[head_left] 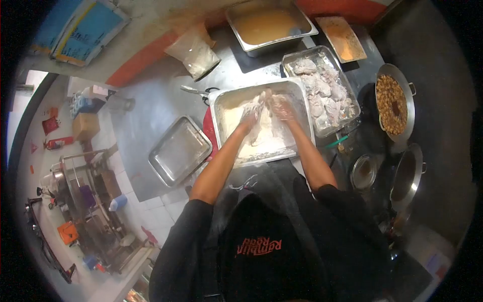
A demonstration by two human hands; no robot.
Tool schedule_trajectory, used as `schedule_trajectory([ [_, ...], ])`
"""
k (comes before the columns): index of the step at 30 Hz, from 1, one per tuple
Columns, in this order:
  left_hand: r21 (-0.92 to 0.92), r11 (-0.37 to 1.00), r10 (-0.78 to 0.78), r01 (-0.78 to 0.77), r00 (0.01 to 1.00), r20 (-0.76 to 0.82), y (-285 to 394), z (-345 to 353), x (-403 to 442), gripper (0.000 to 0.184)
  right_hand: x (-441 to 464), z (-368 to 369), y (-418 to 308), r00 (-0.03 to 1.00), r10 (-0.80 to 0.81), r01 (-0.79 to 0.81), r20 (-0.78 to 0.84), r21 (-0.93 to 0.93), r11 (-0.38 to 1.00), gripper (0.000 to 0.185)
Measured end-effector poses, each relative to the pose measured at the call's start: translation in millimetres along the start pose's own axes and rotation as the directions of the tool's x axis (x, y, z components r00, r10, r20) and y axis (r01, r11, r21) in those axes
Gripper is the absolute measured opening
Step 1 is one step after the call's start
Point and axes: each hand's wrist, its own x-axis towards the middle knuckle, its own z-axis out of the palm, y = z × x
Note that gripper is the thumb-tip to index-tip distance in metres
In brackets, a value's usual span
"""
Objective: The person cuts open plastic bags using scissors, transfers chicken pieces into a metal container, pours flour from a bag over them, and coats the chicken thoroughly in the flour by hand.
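A deep metal tray of pale flour is in front of me. Both my hands are down in it, coated white. My left hand is at the middle of the tray, beside a floured lump. Close by on its right, my right hand reaches toward the far side. Flour and blur hide the fingers of both, so their grip does not show. A second metal tray to the right bears several floured pieces that look like chicken.
Left of the flour stands a shallow metal tray. Scissors and a bag of white powder lie behind. A pan of orange-brown liquid and a tray of orange powder are at the back. Two woks, one with browned food, stand right.
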Motion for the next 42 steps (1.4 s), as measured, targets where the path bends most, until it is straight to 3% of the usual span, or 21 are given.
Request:
schedule_trajectory([
  [2,-0.358,0.933,0.028,-0.029,1.0,-0.008,-30,14,5,0.05,-9,-11,2,0.999,-0.025,0.023,0.042,0.045,0.999,0.073],
  [4,-0.234,0.965,-0.109,0.121,0.992,0.065,-35,-6,-16,0.05,-2,-16,12,0.942,0.095,-0.041,0.321,-0.171,0.984,0.074],
  [5,-0.618,0.782,0.117,-0.074,0.993,0.03,-48,-8,-41,0.05,-9,-18,8,0.94,0.097,-0.042,0.326,-0.173,0.984,0.074],
  [6,-0.623,0.778,0.115,-0.078,0.993,0.02,-46,-4,-50,0.05,-21,-26,-2,0.945,0.15,-0.083,0.291,-0.232,0.969,0.074],
  [8,-0.937,0.345,0.017,0.058,0.998,0.068,-44,3,-67,0.053,-48,-13,-7,0.944,0.202,-0.122,0.263,-0.29,0.949,0.075],
  [9,-0.938,0.343,0.012,0.052,0.998,0.059,-46,6,-67,0.053,-59,5,-5,0.956,0.165,-0.11,0.244,-0.225,0.968,0.077],
  [11,-0.304,0.924,-0.181,0.231,0.966,0.185,-56,11,-53,0.055,-56,21,-1,0.971,0.112,-0.079,0.213,-0.158,0.984,0.079],
  [12,-0.302,0.924,-0.184,0.235,0.965,0.187,-57,14,-56,0.055,-58,28,4,0.951,0.0,-0.012,0.31,0.037,0.999,0.078],
  [14,-0.637,0.706,-0.186,0.31,0.949,0.255,-15,3,-59,0.057,-67,14,-10,0.918,-0.131,0.042,0.376,0.235,0.971,0.078],
  [15,-0.806,0.2,-0.427,0.556,0.79,0.44,56,-23,-57,0.06,-76,-22,-46,0.934,-0.036,-0.13,0.354,0.432,0.893,0.074],
  [18,-0.861,0.431,-0.343,0.268,0.932,0.119,8,-13,-56,0.059,-46,-10,-1,0.981,0.055,-0.144,0.188,0.503,0.852,0.074],
  [20,-0.728,0.575,-0.349,0.374,0.916,0.195,25,-30,-64,0.077,-37,-34,-14,0.868,0.346,-0.413,0.356,0.131,0.901,0.068],
  [22,-0.234,0.972,0.007,0.031,0.987,0.159,-40,-18,-37,0.074,-22,-39,-29,0.926,0.074,-0.146,0.371,0.17,0.975,0.07],
  [23,-0.314,0.949,0.017,0.008,0.997,0.076,-80,6,-13,0.066,-20,-37,-35,0.906,-0.199,0.13,0.374,0.201,0.971,0.072],
  [27,-0.457,0.792,-0.31,0.406,0.911,0.272,-66,6,-13,0.059,-21,-22,-50,0.934,-0.036,-0.012,0.355,0.133,0.991,0.075],
  [30,0.068,0.982,-0.188,0.177,0.955,0.229,-20,-19,-41,0.05,-24,-26,-24,0.782,0.06,-0.003,0.621,-0.092,0.996,0.076],
  [32,0.241,0.966,-0.139,0.094,0.974,0.177,30,-43,-67,0.044,-48,-8,0,0.862,0.018,0.04,0.507,-0.102,0.994,0.075],
  [36,-0.041,0.919,-0.359,0.391,0.877,0.318,-29,-26,-75,0.042,-76,-2,14,0.902,-0.073,0.158,0.425,-0.168,0.973,0.065],
  [38,-0.66,0.6,-0.166,0.453,0.877,0.451,-39,-34,-88,0.037,-76,-3,13,0.901,-0.14,0.146,0.411,0.017,0.989,0.056],
  [40,-0.241,0.845,-0.336,0.478,0.824,0.457,-3,-44,-86,0.042,-77,-18,4,0.953,-0.026,0.02,0.302,0.023,1.0,0.056],
  [42,-0.558,0.678,-0.346,0.479,0.877,0.333,45,-58,-96,0.043,-83,-32,-5,0.975,0.107,-0.118,0.196,0.045,0.992,0.058],
])
